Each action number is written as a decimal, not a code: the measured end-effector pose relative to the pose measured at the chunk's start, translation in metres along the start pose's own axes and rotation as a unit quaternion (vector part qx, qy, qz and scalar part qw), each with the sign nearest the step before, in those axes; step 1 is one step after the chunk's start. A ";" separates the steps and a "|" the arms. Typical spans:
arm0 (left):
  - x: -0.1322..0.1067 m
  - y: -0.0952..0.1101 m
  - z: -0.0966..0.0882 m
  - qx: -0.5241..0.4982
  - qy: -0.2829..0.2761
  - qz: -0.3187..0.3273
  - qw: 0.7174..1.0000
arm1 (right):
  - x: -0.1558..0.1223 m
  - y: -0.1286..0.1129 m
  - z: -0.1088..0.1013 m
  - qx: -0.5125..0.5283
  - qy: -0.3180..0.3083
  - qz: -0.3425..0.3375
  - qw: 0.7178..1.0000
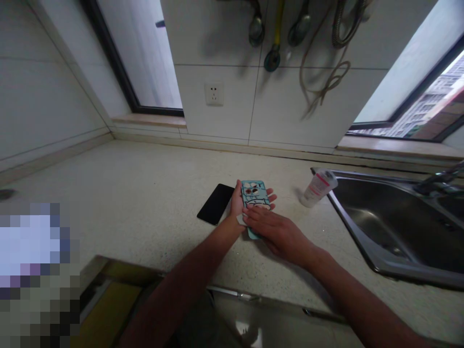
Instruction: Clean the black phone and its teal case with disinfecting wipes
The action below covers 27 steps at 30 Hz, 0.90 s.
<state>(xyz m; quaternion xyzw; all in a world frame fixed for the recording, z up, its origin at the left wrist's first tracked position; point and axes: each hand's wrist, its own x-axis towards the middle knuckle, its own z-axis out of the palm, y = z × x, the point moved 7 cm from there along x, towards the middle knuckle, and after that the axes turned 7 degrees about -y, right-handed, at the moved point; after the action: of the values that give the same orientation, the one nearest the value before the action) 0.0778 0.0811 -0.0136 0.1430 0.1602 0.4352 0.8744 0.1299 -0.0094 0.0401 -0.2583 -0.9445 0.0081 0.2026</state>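
Observation:
My left hand (235,203) holds a light blue phone case (254,187) with cartoon figures on it, its fingers showing beyond the case's right side. Across the lower part of the case lies my right hand (270,227), fingers together and pressed on its surface. The corner of a white, thin piece like a tissue (240,220) pokes out from beneath these fingers; the rest of it is hidden. Just left of my left hand, a black smartphone (215,205) rests on the counter, dark side up. Whether a phone sits inside the case I cannot tell.
The pale speckled counter (145,193) runs along a tiled wall with a socket (214,94). A clear plastic cup (319,187) with a red band stands tilted-looking beside the steel sink (377,232). Pipes and a hose (346,29) hang above. An open drawer (112,290) is at lower left.

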 end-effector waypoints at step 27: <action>-0.002 0.007 -0.011 0.119 0.071 0.084 0.987 | -0.011 0.044 -0.006 0.316 0.048 0.321 0.892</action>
<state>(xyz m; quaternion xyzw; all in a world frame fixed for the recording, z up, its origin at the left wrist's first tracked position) 0.0676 0.0845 -0.0207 0.2274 0.2597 0.4937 0.7982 0.1618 0.0225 0.0362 -0.4694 -0.7471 0.3582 0.3052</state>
